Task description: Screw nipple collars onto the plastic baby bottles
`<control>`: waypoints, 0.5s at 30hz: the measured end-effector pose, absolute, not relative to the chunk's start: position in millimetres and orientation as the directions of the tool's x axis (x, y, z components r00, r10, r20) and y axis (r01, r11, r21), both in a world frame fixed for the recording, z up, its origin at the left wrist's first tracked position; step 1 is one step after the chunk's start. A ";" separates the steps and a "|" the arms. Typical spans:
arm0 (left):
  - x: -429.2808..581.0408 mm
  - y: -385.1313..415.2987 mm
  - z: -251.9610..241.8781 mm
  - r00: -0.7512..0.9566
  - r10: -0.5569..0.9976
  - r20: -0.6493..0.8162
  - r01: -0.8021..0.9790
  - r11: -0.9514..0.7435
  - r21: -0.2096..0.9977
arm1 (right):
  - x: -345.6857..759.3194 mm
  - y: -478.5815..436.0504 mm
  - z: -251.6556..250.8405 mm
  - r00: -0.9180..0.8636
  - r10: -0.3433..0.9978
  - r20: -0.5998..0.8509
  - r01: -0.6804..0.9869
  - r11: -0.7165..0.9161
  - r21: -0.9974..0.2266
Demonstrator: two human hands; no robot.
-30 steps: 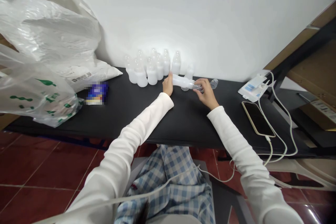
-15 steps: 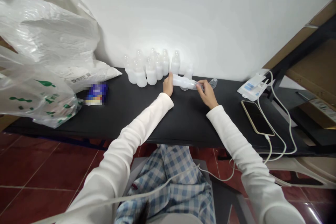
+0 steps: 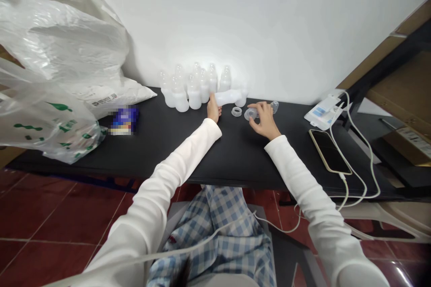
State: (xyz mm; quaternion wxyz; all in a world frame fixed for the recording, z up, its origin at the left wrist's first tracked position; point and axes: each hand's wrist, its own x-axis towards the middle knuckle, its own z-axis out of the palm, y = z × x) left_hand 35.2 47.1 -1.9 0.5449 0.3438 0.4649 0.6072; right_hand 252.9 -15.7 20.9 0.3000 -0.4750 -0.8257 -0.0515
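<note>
In my left hand [image 3: 213,108] lies a white baby bottle [image 3: 229,97], tipped on its side with its neck to the right, close to another white bottle [image 3: 242,90]. My right hand [image 3: 264,121] has thumb and fingers curved around a translucent bottle nipple [image 3: 251,114], low over the table. Between the hands a clear screw ring [image 3: 236,111] rests on the black tabletop. Behind my right fingers sits a clear dome cap [image 3: 275,106], partly hidden. Several capped white baby bottles [image 3: 194,94] stand upright left of my left hand, near the wall.
On the black table [image 3: 161,152], plastic bags [image 3: 67,54] and a blurred blue packet [image 3: 124,120] take up the left. To the right lie a phone [image 3: 330,151] on a cable and a white power strip [image 3: 323,111]. Cardboard boxes [image 3: 400,71] are at far right.
The nipple in my right hand has come away from the bottle's neck. The bottle has shifted slightly up and left, and the ring on the table now shows fully.
</note>
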 end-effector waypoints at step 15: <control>48.5 25.1 -4.8 0.113 0.820 0.562 0.103 -0.572 0.814 | 249.6 -18.5 18.4 -0.426 0.721 0.546 0.759 0.613 -0.218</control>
